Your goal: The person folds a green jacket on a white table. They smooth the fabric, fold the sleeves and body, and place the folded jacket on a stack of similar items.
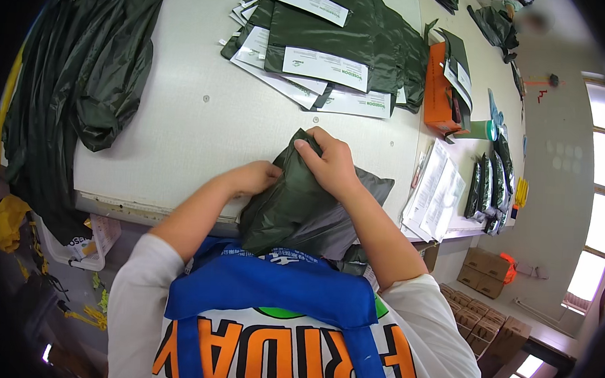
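A dark green, glossy pouch stands tilted at the table's near edge, against my blue apron. My right hand grips its upper end, thumb in front and fingers behind. At its left side my left hand is closed on the edge of the material, the fingertips partly hidden. A greyer sheet or side of the material sticks out beneath my right forearm; whether it belongs to the same pouch I cannot tell. The pouch's lower end rests at my lap, in front of the apron.
Several dark green packs with white cards lie stacked at the far side of the white table. Long dark green fabric drapes over its left edge. An orange box, papers and dark packs lie right. Cartons stand below.
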Demonstrator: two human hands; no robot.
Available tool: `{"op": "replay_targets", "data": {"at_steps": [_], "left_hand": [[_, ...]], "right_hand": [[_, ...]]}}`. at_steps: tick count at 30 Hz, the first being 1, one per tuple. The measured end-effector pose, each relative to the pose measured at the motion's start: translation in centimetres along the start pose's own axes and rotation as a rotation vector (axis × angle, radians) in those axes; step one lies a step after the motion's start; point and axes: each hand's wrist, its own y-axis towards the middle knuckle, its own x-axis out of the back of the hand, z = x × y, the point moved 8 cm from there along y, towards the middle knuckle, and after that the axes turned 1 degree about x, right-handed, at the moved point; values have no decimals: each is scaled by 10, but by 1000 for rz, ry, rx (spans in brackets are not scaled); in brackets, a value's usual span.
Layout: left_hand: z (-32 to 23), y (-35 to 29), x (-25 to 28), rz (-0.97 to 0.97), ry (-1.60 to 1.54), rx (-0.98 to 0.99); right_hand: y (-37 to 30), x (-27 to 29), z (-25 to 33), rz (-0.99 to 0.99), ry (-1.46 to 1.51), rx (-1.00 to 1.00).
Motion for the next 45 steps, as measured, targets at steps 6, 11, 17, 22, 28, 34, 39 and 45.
{"op": "replay_targets", "data": {"at_steps": [6, 11, 17, 22, 28, 34, 39, 45], "left_hand": [[21, 54, 2, 4, 536, -168], [-36, -14, 3, -305, 551, -166], [19, -13, 0, -494, -307, -188], [-6, -40, 18, -798, -189, -223], [-48, -68, 32, -1113, 216, -438], [-76, -83, 22, -1168, 679, -523], [-76, -87, 19, -1085, 697, -531], [-60, -100, 10, -1009, 679, -506]], "right_hand": [[0, 0, 12, -4, -45, 45], [-15, 14, -6, 311, 298, -21], [-12, 19, -12, 447, 131, -8], [-15, 6, 15, 313, -221, 119], [-35, -29, 42, 48, -781, 510], [-21, -37, 10, -159, -592, 316], [-2, -34, -31, -182, -296, 87], [20, -60, -50, 83, -176, -79]]}}
